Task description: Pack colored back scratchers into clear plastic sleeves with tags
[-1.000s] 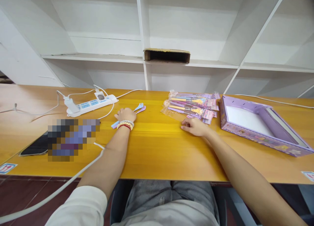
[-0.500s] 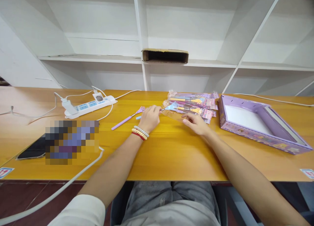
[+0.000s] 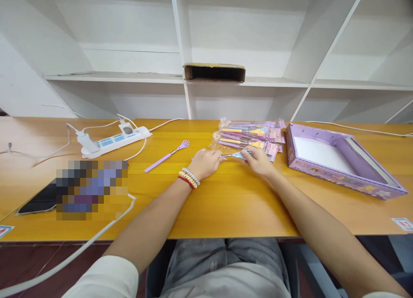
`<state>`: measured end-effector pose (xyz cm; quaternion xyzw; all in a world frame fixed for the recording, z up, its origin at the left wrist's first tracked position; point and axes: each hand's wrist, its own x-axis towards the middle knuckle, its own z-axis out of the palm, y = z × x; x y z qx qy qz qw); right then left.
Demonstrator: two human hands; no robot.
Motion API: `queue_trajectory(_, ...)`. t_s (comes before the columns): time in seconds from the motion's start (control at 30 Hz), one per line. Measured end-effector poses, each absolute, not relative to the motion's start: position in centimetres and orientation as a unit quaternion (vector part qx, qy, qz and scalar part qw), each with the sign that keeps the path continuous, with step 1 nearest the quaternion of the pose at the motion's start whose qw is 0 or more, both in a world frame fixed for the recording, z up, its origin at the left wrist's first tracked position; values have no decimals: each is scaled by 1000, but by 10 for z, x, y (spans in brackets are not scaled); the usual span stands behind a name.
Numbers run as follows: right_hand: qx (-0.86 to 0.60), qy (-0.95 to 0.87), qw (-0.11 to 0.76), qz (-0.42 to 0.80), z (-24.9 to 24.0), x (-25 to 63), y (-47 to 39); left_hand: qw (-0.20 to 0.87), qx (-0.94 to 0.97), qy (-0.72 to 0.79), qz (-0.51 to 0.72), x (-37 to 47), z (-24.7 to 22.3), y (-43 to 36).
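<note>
A blue back scratcher (image 3: pixel 238 155) with a metal shaft stretches between my two hands, just above the table. My left hand (image 3: pixel 205 163), wearing beaded bracelets, is closed around its handle end, which the fingers hide. At the other end, my right hand (image 3: pixel 258 160) pinches the blue claw-shaped head between thumb and fingers. Left of my hands lies a purple back scratcher (image 3: pixel 166 156) on the table, claw pointing away. Right behind my hands is a pile of clear plastic packets (image 3: pixel 250 132) holding purple, yellow and blue back scratchers.
An open purple box (image 3: pixel 342 177) stands to the right. On the left are a white power strip (image 3: pixel 116 141) with cables, a dark phone (image 3: pixel 40 198) and a pixelated area. White shelves (image 3: pixel 241 31) rise behind the table, with a cardboard box (image 3: pixel 214 73) on one.
My left hand has moved slightly right and nearer with the blue back scratcher. My right hand, earlier by the clear plastic with the fingers apart, now grips the scratcher's head.
</note>
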<state>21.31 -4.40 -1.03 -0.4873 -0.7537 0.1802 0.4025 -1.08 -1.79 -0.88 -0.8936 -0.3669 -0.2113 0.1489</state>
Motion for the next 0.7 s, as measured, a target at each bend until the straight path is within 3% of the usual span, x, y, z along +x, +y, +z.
queue_trajectory(0.17, -507, -694, 475, 189, -1, 230, -40, 168, -861, -419, -233, -27, 3, -8)
queue_trajectory(0.4, -442, -482, 746, 129, 16, 291, -32, 166, -796, -488, -319, -89, 11, 17)
queue_trajectory(0.7, -440, -298, 847, -15, 28, 329, -35, 200, -663, -570, -442, -133, 5, 39)
